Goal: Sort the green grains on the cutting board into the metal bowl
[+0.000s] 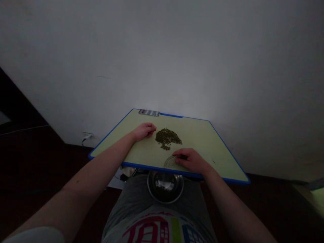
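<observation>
A pile of small dark green beans or seeds (167, 136) lies on the pale yellow board with a blue rim (199, 130). Left of the pile, my left hand (144, 131) rests on the board with fingers curled together; whatever they may hold is hidden. My right hand (190, 160) is closed on a clear, half-round protractor (169, 162) near the board's front edge, below the pile. A few grains have spread from the pile toward that hand. Under the front edge, a shiny metal bowl (165, 186) sits on my lap, with some dark grains inside.
A phone (149, 112) with a lit screen lies at the board's back left. Behind the board stands a grey wall (182, 60). At the left, a plug with a cord (87, 137) sits in the wall socket. A small dark mark (213, 161) shows on the board's right.
</observation>
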`<action>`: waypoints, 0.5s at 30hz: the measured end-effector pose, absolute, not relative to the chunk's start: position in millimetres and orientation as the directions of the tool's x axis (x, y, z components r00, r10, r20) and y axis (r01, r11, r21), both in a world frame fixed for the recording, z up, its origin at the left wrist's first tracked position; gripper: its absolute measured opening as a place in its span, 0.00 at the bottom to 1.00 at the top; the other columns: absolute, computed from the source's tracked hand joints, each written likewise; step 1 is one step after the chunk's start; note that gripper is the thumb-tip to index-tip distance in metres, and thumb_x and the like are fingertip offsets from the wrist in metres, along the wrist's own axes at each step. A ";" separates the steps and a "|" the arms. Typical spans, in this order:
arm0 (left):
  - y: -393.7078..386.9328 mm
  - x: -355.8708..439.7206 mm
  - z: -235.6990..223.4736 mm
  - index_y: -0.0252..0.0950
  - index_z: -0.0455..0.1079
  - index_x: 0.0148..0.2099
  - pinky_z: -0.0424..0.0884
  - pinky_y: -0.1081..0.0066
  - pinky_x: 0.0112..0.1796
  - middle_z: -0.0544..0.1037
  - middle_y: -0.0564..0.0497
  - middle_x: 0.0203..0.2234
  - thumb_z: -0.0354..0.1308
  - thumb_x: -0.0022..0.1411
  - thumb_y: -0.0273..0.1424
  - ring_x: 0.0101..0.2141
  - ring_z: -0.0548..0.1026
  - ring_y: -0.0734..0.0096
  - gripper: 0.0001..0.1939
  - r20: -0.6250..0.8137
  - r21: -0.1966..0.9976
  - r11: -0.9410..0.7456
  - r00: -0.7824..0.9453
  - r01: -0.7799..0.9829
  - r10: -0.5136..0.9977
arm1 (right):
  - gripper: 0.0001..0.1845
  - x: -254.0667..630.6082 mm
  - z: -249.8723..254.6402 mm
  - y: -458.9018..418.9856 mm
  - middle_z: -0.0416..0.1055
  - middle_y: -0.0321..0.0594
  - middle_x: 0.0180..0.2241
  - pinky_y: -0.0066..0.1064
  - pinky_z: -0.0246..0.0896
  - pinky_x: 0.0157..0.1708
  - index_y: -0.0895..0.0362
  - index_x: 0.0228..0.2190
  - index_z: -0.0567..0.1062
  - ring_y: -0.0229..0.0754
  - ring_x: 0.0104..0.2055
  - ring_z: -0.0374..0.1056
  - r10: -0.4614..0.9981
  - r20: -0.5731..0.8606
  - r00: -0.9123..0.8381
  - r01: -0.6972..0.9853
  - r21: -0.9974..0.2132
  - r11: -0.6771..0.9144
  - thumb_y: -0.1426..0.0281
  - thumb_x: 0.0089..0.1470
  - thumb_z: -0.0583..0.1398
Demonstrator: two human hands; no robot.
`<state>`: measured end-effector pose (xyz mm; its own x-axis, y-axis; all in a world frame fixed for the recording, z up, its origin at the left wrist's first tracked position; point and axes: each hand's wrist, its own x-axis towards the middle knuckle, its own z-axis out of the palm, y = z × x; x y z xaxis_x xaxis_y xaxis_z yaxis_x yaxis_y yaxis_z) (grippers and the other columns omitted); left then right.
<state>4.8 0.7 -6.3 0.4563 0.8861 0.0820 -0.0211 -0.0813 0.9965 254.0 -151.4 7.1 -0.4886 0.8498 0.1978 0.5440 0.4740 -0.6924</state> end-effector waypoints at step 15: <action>-0.8 5.1 -5.2 0.32 0.64 0.27 0.53 0.77 0.16 0.64 0.57 0.13 0.58 0.49 0.33 0.14 0.61 0.82 0.09 0.081 0.997 -0.081 0.456 -0.019 0.886 | 0.15 255.2 0.1 -142.1 0.70 0.38 0.28 0.31 0.59 0.33 0.56 0.41 0.72 0.38 0.30 0.64 0.887 0.439 -0.139 0.716 -0.575 0.397 0.66 0.51 0.54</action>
